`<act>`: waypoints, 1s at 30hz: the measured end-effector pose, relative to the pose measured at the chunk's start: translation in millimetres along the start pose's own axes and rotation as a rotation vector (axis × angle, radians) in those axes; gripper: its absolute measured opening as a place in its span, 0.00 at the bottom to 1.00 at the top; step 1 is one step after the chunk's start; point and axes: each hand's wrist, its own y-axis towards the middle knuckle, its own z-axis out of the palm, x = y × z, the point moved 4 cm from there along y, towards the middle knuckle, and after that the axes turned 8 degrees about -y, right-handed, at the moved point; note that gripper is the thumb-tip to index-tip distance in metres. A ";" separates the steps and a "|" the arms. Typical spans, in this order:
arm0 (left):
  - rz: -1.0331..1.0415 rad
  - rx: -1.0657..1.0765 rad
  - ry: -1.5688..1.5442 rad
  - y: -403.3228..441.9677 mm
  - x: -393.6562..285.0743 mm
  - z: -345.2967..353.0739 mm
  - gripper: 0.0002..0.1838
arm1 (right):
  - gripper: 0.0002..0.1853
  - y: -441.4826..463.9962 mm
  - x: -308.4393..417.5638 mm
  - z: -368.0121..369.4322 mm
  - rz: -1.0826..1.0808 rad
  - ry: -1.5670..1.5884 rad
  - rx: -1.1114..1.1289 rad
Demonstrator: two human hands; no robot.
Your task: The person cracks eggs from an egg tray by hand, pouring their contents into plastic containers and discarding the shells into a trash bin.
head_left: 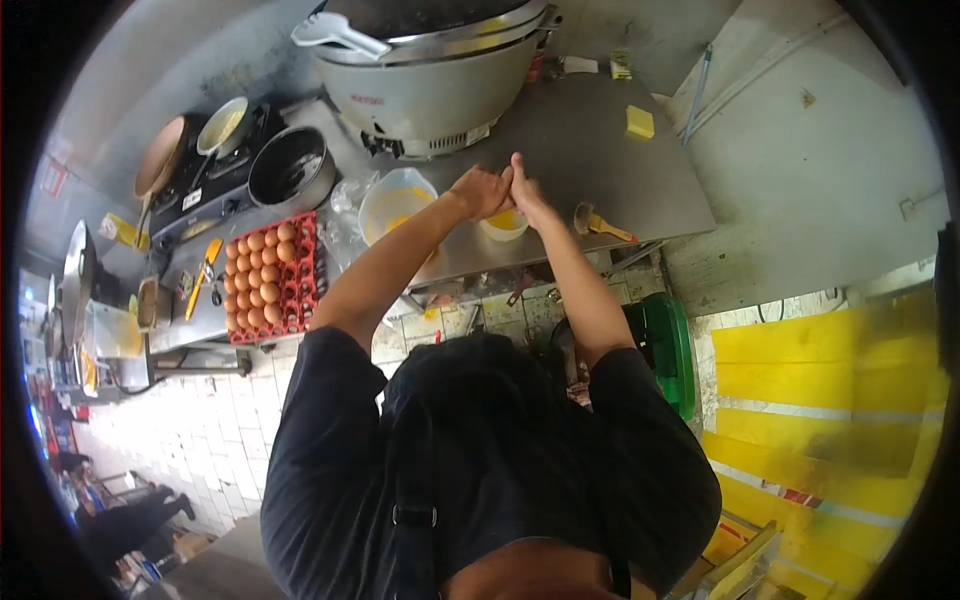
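My left hand [480, 192] is closed, its fingers curled; whatever it may hold is hidden. Against it presses my right hand [526, 190], thumb pointing up and fingers bent inward, slightly blurred. Both are over a small white bowl [503, 232] with yellow liquid, probably beaten egg. Left of the bowl stands a larger translucent plastic container [390, 198], also with something yellow inside. Further left, a red egg tray [304, 270] carries several brown eggs [262, 275] on its left side, while its right-hand cups hold none.
A large rice cooker [430, 95] stands behind my hands, a white scoop [340, 36] on it. A brush [602, 226] and yellow sponge [640, 123] lie right. A black pot [292, 168] and pans [222, 127] sit left. Below stands a green bin [680, 350].
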 end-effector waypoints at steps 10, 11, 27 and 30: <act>-0.022 -0.108 -0.189 -10.0 26.9 -7.6 0.25 | 0.46 -64.7 56.0 -14.3 -0.401 -0.736 -0.405; -0.035 -0.124 -0.191 -9.7 28.6 -5.9 0.25 | 0.45 -66.9 61.0 -11.3 -0.417 -0.757 -0.400; 0.107 -0.549 -0.476 -120.5 -56.7 -114.8 0.46 | 0.19 -97.2 -33.8 5.0 -0.602 0.350 -0.387; 0.199 -0.779 -0.728 -225.6 -41.5 -152.7 0.37 | 0.19 -93.9 -72.0 -0.3 -0.575 0.055 -0.573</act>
